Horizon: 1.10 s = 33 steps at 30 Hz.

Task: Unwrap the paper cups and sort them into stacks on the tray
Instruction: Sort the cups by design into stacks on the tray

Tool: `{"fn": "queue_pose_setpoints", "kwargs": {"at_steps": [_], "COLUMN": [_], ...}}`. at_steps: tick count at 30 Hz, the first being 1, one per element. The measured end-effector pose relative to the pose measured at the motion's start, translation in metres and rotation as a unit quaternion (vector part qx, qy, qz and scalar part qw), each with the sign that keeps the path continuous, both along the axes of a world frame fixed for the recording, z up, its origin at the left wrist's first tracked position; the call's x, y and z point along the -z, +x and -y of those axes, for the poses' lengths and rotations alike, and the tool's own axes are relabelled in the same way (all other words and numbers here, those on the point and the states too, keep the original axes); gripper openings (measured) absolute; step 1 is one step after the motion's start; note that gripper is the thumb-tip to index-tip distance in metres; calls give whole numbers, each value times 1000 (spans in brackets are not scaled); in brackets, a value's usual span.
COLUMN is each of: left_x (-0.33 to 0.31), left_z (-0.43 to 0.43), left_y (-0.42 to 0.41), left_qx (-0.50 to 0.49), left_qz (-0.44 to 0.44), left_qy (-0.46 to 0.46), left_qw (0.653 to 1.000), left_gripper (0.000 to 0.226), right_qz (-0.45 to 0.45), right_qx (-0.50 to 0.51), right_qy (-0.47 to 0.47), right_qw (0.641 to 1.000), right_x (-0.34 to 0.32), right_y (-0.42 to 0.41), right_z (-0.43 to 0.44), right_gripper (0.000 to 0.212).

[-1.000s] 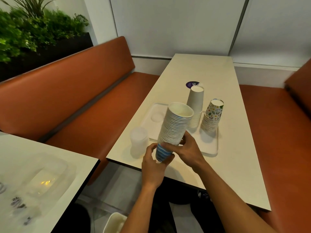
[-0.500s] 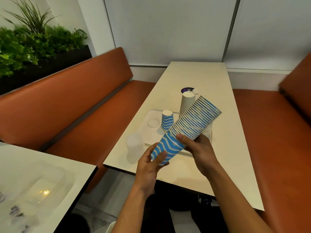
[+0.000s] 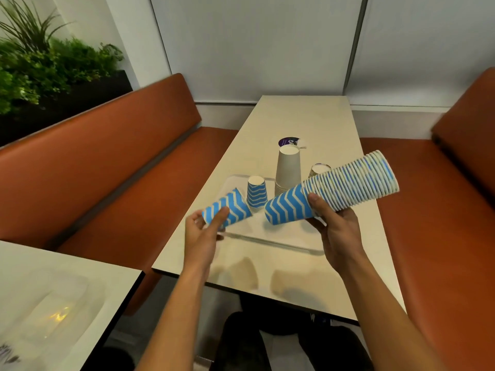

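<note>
Since half a second earlier, one cup had come off the narrow end of the long stack, and the two hands had drawn apart. The left hand [image 3: 203, 232], at centre left of the frame, pinched the single blue zigzag cup [image 3: 227, 211] between thumb and fingers, the cup lying on its side with a gap between it and the stack. The right hand [image 3: 334, 231], at centre right, gripped the tilted stack of blue zigzag cups [image 3: 334, 190] from below, thumb over its near end, with the rims pointing to the upper right.

Both were held above the clear tray [image 3: 270, 239] on the beige table [image 3: 302, 116]. On the tray, behind the hands, stood an upturned blue zigzag cup [image 3: 256, 192], just right of it a taller stack of upturned white cups [image 3: 288, 167], and further right a patterned stack [image 3: 318, 169], mostly hidden by the held cups. A round purple sticker [image 3: 286, 141] lay on the table beyond them. Orange benches [image 3: 107, 167] ran along both sides, with green plants [image 3: 40, 68] at the upper left.
</note>
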<state>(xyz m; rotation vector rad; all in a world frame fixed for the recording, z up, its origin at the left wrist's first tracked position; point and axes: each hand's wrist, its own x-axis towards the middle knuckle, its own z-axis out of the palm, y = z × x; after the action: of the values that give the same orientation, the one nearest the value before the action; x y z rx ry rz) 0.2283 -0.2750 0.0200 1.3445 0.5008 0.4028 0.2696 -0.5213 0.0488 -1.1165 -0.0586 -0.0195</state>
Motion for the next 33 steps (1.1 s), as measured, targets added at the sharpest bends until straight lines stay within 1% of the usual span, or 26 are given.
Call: {"fn": "queue_pose_setpoints", "kwargs": {"at_steps": [3, 6, 7, 10, 12, 15, 19, 21, 23, 25, 27, 29, 30, 31, 32, 33], "left_x": [-18, -34, -38, -38, -34, -25, -10, -2, 4, 5, 5, 1, -2, -9, -15, -20], "left_z": [-10, -11, -10, -5, -1, 6, 13, 15, 16, 16, 16, 18, 21, 25, 29, 33], "left_y": [40, 85, 99, 137, 154, 174, 192, 198, 201, 199, 193, 180, 172, 162, 152, 142], "left_qx": [-29, 3, 18, 48, 69, 112, 164, 178, 190, 202, 182, 117, 86, 73, 83, 118], "left_qz": [11, 1, -8, -33, -48, -71, -111, -125, -136, -144, -131, -87, -60, -36, -15, 3], "left_qy": [154, 294, 331, 436, 498, 564, 600, 609, 606, 582, 549, 503, 473, 443, 412, 381], "left_qw": [988, 956, 943, 898, 863, 815, 775, 763, 761, 774, 805, 852, 875, 893, 907, 917], "left_gripper": [62, 60, 59, 62, 65, 69, 68, 66, 69, 77, 77, 66, 60, 56, 53, 51], "right_qz": [-15, -35, -41, -62, -69, -78, -91, -98, -104, -112, -114, -111, -110, -109, -110, -111], "right_qx": [14, 18, 20, 30, 35, 33, 32, 31, 31, 29, 27, 21, 16, 10, 3, -2], "right_qy": [7, 13, 14, 15, 17, 19, 15, 16, 18, 30, 40, 37, 33, 29, 26, 21], "right_qw": [1000, 999, 999, 998, 997, 996, 995, 995, 994, 993, 992, 993, 993, 994, 994, 994], "right_x": [10, 23, 28, 40, 43, 47, 52, 54, 56, 57, 59, 60, 60, 61, 61, 60], "right_y": [1, 0, 0, 2, 4, 10, 18, 21, 23, 23, 23, 21, 20, 19, 18, 16], "right_z": [3, 6, 7, 10, 10, 10, 11, 11, 11, 11, 12, 12, 12, 11, 10, 9], "right_gripper": [69, 71, 77, 107, 115, 113, 110, 112, 115, 116, 112, 107, 99, 87, 74, 65]}}
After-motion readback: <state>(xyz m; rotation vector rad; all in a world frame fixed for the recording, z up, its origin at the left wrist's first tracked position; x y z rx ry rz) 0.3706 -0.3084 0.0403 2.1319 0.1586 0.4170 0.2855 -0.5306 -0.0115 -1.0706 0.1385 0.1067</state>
